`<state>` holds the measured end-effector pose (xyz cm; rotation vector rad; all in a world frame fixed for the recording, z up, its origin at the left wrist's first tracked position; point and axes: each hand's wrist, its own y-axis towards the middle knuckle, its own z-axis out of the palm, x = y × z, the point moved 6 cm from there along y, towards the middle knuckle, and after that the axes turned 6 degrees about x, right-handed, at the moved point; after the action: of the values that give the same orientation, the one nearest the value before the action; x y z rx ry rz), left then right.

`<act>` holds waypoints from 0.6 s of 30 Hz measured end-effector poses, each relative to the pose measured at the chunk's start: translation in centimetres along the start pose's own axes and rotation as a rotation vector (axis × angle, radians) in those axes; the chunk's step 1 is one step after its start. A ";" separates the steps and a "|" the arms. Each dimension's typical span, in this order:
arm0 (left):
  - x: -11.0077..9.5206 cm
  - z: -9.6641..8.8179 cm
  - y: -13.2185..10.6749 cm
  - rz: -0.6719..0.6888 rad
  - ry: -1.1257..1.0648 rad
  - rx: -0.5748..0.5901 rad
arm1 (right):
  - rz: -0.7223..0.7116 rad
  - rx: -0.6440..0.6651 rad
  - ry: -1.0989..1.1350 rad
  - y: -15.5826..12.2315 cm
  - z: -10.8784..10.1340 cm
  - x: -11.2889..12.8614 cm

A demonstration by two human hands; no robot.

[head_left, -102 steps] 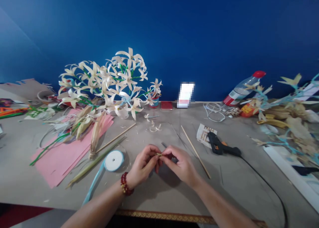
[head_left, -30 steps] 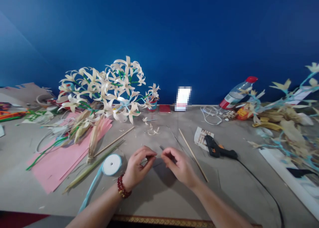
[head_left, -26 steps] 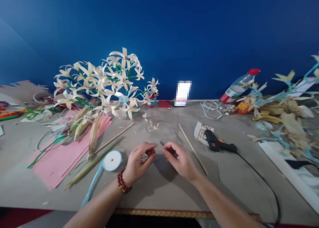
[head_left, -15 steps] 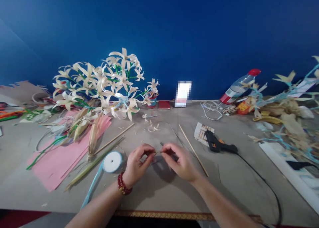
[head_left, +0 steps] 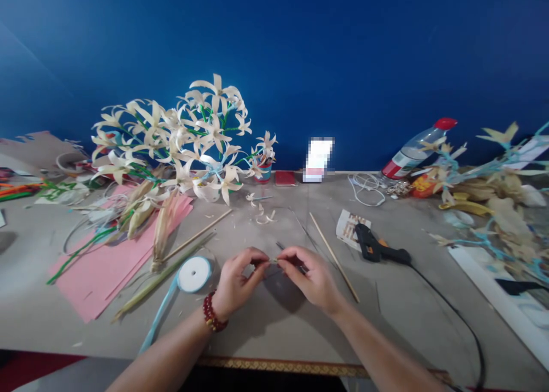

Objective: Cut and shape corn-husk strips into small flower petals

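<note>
My left hand point(head_left: 240, 280), with a red bead bracelet point(head_left: 210, 313) at its wrist, pinches thumb and forefinger together. My right hand point(head_left: 311, 280) pinches the same way, its fingertips almost meeting the left ones. Between the two pinches is something tiny and thin, too small to name. A dark slender thing point(head_left: 279, 246) pokes out behind the right fingers; whether that hand holds it is hidden. A roll of light blue tape point(head_left: 194, 274) lies left of my left hand, its loose end trailing toward my forearm. To the right of my right hand lies a wooden stick point(head_left: 333, 256).
Pale husk-like flowers point(head_left: 214, 132) on green stems stand at the back left, above pink sheets point(head_left: 81, 283). A black glue gun point(head_left: 377, 248) with its cord lies at right. Behind it leans a red-capped bottle point(head_left: 416, 149); blue-stemmed flowers point(head_left: 484, 238) crowd the right edge.
The fingertips of both hands have drawn slightly closer together, still pinching. The camera view has shifted a little; the things on the table stay in place.
</note>
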<state>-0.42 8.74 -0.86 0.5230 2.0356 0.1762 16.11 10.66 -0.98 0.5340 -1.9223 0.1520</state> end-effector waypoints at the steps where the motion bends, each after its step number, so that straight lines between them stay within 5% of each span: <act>1: 0.0 0.0 0.0 0.006 -0.006 -0.005 | 0.001 0.005 0.007 0.0 0.0 0.0; 9: -0.1 0.5 -0.1 0.050 -0.070 0.026 | 0.035 0.056 0.080 0.0 0.6 0.0; 18: -0.2 0.3 -0.1 0.065 -0.124 -0.010 | 0.168 0.117 0.427 0.1 1.3 -0.6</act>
<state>-0.11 8.57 -0.86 0.5810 1.8972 0.1881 15.12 10.49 -2.07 0.3800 -1.5436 0.4529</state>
